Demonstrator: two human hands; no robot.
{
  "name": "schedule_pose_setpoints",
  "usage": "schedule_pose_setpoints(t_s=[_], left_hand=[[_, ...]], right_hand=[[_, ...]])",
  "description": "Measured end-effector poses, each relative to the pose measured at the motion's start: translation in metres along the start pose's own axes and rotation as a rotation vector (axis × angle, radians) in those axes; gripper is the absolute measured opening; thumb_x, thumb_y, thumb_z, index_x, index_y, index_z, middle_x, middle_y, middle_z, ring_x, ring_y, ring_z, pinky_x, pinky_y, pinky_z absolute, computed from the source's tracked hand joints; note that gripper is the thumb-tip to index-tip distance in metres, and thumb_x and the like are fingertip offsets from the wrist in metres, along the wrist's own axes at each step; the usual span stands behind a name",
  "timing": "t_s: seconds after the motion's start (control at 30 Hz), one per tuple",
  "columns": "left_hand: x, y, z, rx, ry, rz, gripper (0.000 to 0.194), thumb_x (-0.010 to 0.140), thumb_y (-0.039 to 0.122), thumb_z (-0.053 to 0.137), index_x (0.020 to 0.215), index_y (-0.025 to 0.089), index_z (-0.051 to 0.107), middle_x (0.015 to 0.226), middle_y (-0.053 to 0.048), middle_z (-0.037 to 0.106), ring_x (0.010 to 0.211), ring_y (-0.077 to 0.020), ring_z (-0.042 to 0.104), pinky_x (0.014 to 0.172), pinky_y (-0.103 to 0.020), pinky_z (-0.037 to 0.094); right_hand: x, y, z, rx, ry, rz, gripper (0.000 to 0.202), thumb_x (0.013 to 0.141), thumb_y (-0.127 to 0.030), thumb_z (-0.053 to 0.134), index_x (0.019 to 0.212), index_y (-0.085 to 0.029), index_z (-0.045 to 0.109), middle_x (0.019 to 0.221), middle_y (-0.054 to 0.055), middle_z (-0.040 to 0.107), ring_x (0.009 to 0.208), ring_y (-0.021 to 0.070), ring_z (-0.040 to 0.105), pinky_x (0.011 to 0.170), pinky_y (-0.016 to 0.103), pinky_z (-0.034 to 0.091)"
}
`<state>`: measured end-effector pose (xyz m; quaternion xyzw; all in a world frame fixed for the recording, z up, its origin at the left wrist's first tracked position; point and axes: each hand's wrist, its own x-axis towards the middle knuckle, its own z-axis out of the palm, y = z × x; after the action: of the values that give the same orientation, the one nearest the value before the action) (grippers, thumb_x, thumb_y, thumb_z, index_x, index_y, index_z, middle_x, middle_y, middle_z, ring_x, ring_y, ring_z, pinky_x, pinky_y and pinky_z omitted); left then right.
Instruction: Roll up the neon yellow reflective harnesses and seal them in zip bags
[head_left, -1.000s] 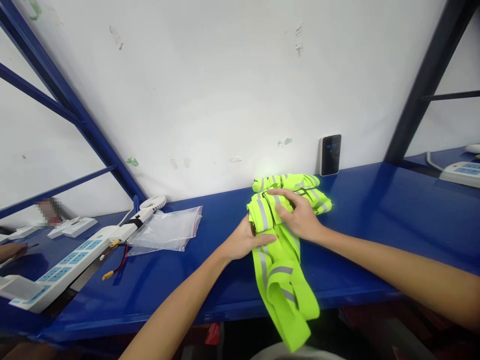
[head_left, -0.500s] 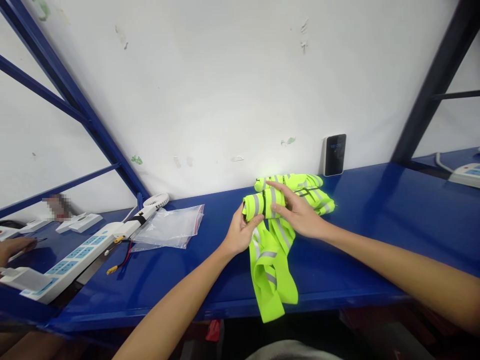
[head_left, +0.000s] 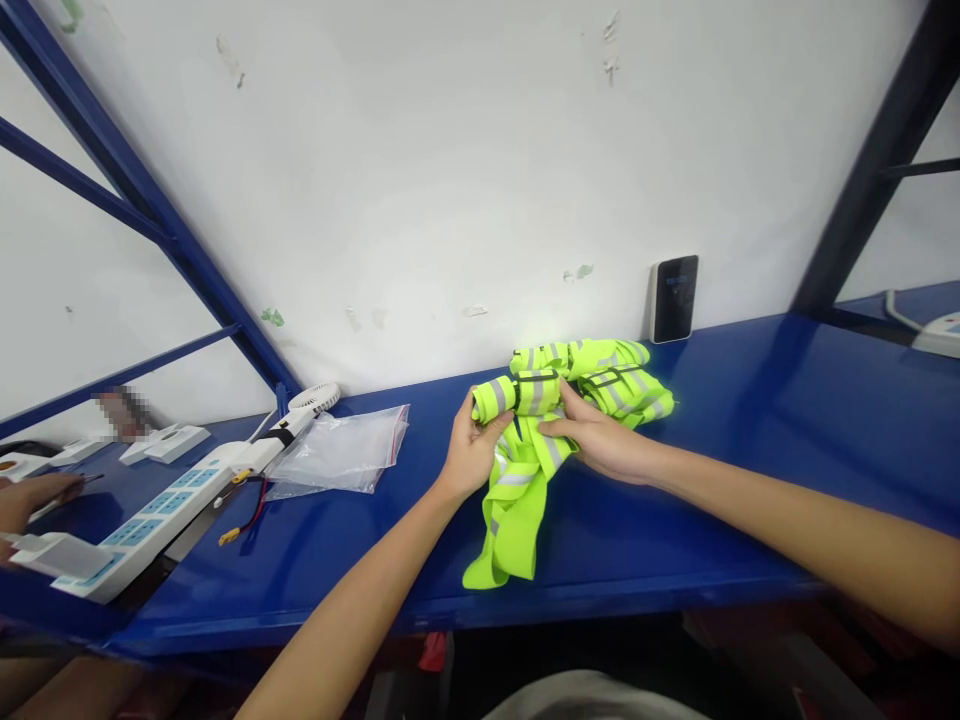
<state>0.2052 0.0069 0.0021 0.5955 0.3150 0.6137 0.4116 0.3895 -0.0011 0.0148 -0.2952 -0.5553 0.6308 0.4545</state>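
Both my hands grip one neon-yellow reflective strap (head_left: 538, 395), partly rolled up, with grey bands and a black strip across the roll. My left hand (head_left: 474, 445) is closed round the roll's left end, thumb in front. At the roll's right side my right hand (head_left: 604, 435) pinches the fabric, fingers behind it. Loose lengths of the strap hang below the roll onto the blue table (head_left: 630, 540), toward its front edge. Just behind lie two more yellow reflective bundles, a rear bundle (head_left: 607, 354) by the wall and a nearer bundle (head_left: 630, 392) beside my right hand.
A clear zip bag (head_left: 341, 450) lies to the left, near a small white fan (head_left: 315, 397), a long power strip (head_left: 157, 515) and a red-black cable (head_left: 251, 515). A black-screened device (head_left: 673, 300) leans on the wall. Another person's hand (head_left: 37, 500) is at far left.
The roll has shifted slightly left, and its black strip now runs across the top. My right hand has moved from on top of the roll to its right side. The hanging end has swung left.
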Motion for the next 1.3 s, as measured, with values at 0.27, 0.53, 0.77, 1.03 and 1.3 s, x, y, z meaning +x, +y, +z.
schedule_pose_setpoints(t_s=[0.27, 0.53, 0.77, 1.03, 1.3], left_hand=[[0.001, -0.003, -0.002, -0.125, 0.025, -0.153, 0.048, 0.071, 0.033, 0.08, 0.112, 0.019, 0.06, 0.112, -0.008, 0.07, 0.105, -0.0268, 0.066, 0.092, -0.042, 0.053], [0.004, 0.003, -0.005, -0.131, 0.099, -0.142, 0.047, 0.068, 0.033, 0.081, 0.109, 0.019, 0.061, 0.111, -0.007, 0.07, 0.106, -0.0263, 0.066, 0.095, -0.042, 0.051], [0.001, 0.005, -0.007, -0.023, -0.027, -0.086, 0.038, 0.074, 0.03, 0.077, 0.107, 0.019, 0.062, 0.105, -0.005, 0.069, 0.1, -0.0235, 0.065, 0.093, -0.039, 0.049], [0.001, 0.015, -0.012, 0.262, -0.157, 0.168, 0.027, 0.082, 0.021, 0.065, 0.109, 0.02, 0.066, 0.111, -0.007, 0.065, 0.106, -0.0242, 0.059, 0.095, -0.036, 0.045], [0.003, 0.016, -0.028, 0.482, -0.285, 0.364, 0.052, 0.071, 0.003, 0.048, 0.115, 0.025, 0.066, 0.126, -0.008, 0.055, 0.123, -0.0261, 0.05, 0.107, -0.044, 0.037]], right_hand=[[-0.004, -0.02, 0.013, 0.287, -0.059, 0.158, 0.029, 0.088, -0.021, 0.049, 0.114, -0.019, 0.063, 0.108, 0.008, 0.073, 0.101, 0.0238, 0.069, 0.089, 0.039, 0.056], [0.0, -0.02, -0.004, 0.245, -0.164, 0.187, 0.01, 0.091, -0.019, 0.056, 0.096, -0.016, 0.064, 0.101, 0.007, 0.073, 0.089, 0.0178, 0.07, 0.079, 0.031, 0.059], [0.001, -0.009, 0.003, 0.143, -0.03, 0.147, 0.028, 0.078, -0.014, 0.073, 0.104, -0.02, 0.063, 0.09, 0.002, 0.073, 0.067, 0.0144, 0.069, 0.059, 0.027, 0.061], [-0.008, -0.01, 0.013, 0.239, 0.013, 0.127, 0.053, 0.082, -0.009, 0.057, 0.128, -0.034, 0.05, 0.117, 0.001, 0.068, 0.091, 0.0186, 0.07, 0.077, 0.037, 0.061], [-0.011, -0.027, 0.004, 0.37, -0.228, 0.173, 0.039, 0.09, -0.028, 0.055, 0.128, -0.027, 0.049, 0.12, 0.006, 0.063, 0.109, 0.0222, 0.065, 0.1, 0.047, 0.049]])
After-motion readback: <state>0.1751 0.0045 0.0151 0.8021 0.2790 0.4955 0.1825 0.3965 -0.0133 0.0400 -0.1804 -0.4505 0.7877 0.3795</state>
